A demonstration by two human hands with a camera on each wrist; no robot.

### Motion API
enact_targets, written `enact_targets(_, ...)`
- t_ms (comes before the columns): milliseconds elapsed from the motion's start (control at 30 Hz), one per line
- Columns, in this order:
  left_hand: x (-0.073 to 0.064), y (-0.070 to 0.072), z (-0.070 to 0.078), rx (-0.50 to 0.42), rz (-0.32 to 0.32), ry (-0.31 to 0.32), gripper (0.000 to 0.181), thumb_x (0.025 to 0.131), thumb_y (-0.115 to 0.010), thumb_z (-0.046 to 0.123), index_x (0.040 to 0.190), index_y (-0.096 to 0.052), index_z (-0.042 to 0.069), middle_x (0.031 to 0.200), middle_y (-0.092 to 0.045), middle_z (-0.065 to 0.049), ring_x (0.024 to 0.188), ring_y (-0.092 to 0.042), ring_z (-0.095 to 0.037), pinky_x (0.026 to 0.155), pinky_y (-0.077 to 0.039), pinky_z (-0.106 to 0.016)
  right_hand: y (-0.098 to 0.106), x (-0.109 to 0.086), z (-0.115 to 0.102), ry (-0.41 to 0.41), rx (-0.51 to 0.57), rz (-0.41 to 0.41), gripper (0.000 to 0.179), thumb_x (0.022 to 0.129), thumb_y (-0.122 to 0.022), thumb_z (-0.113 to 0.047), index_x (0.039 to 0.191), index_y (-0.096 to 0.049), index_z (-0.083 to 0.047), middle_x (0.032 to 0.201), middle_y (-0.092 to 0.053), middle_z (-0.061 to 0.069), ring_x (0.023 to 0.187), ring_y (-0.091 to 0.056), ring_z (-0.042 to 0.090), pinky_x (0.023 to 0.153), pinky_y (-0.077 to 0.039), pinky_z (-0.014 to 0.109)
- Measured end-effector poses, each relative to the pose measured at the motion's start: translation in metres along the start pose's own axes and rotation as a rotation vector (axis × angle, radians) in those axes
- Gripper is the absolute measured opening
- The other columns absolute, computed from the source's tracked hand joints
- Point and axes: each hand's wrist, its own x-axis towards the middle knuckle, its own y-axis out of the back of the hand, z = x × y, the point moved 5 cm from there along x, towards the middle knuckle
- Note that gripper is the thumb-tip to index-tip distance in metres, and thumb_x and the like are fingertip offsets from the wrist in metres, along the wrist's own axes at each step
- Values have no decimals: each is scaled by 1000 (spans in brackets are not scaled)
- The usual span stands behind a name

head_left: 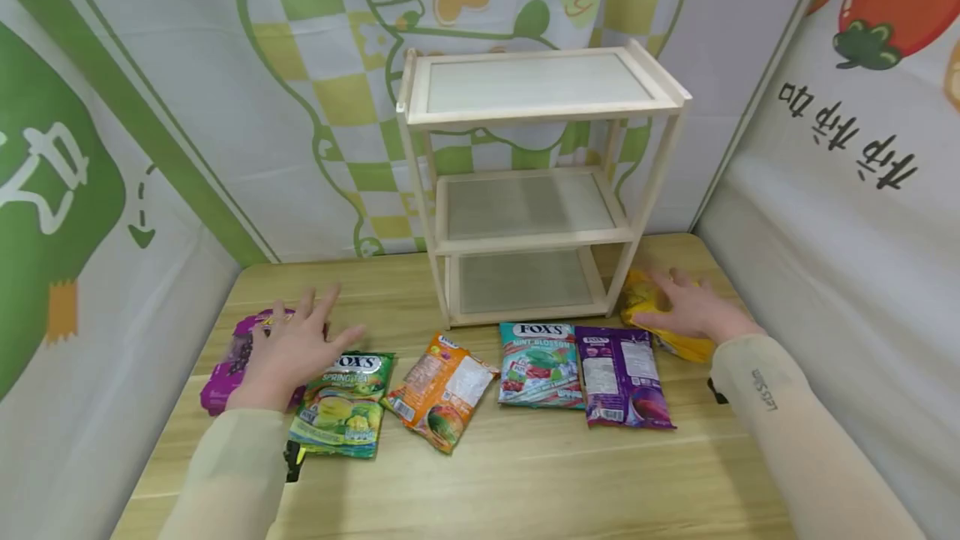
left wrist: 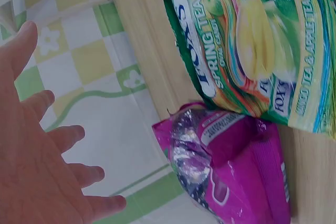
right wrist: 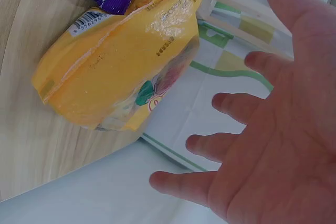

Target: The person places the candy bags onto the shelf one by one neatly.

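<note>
My left hand (head_left: pixel 294 354), fingers spread, hovers over a magenta candy bag (head_left: pixel 236 363) at the table's left and holds nothing. Right of that bag lies a green Fox's Spring Tea candy bag (head_left: pixel 347 407). At the right, my right hand (head_left: pixel 693 307) is spread above a yellow candy bag (head_left: pixel 686 346) and covers part of it in the head view. The right wrist view shows the yellow bag (right wrist: pixel 126 61) lying on the table, apart from the fingers. In the left wrist view the magenta bag (left wrist: pixel 231 166) sits beside the green bag (left wrist: pixel 252 45).
A white wooden three-tier shelf (head_left: pixel 536 219) stands at the back of the table (head_left: pixel 480 490). In front of it lie an orange candy bag (head_left: pixel 444 392), a teal Fox's bag (head_left: pixel 540 367) and a purple bag (head_left: pixel 624 377). Printed cloth walls (head_left: pixel 315 132) close in the back and sides.
</note>
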Motion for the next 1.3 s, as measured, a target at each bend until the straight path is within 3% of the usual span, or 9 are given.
enact_targets(300,6,-9,10,-4,-13,-35,99,92,-32,85,166,-8,23,167,-9,-27,144,-1,-66,108,-4,-87,-1,3,-5,15,39,-36,100,96,-58,-65,163,-14,-5,160,-3,43,136,-4,76,106,-11,88)
enact_targets(467,10,-11,19,-19,-15,-58,100,91,-31,86,166,-7,26,167,-11,-26,144,-6,-67,109,-5,-86,1,5,0,-1,34,-51,102,95,-57,-67,162,-13,-3,158,-5,44,136,-16,73,106,-22,85)
enact_targets(567,13,-9,27,-29,-22,-65,100,90,-31,87,166,-6,26,168,-12,-25,145,-8,-65,111,-6,-84,3,7,5,-12,29,-60,102,96,-57,-65,162,-13,-1,158,-11,44,137,-23,70,106,-28,83)
enact_targets(700,20,-4,39,-43,-21,-90,100,91,-30,86,166,-5,25,168,-14,-23,146,-9,-63,113,-10,-81,7,9,10,-11,41,-83,101,97,-57,-63,161,-14,3,157,-20,41,140,-23,65,111,-27,79)
enact_targets(900,32,5,61,-86,13,-140,102,90,-33,87,166,-4,26,169,-18,-18,146,-17,-60,110,-24,-80,11,13,20,-69,43,-126,102,99,-53,-63,158,-12,9,155,-21,43,139,-26,64,112,-29,76)
enact_targets(1100,42,15,83,-168,32,-162,103,90,-41,84,165,2,29,164,-29,-22,143,-34,-54,108,-36,-75,6,21,29,-124,94,-117,105,97,-54,-65,160,-9,6,155,-17,44,141,-18,65,112,-24,79)
enact_targets(1300,51,24,101,-237,60,-184,106,88,-47,83,163,10,34,161,-36,-21,126,-57,-50,100,-50,-66,-11,30,33,-168,195,-88,103,96,-57,-65,162,-11,-1,157,4,47,141,1,70,111,-13,84)
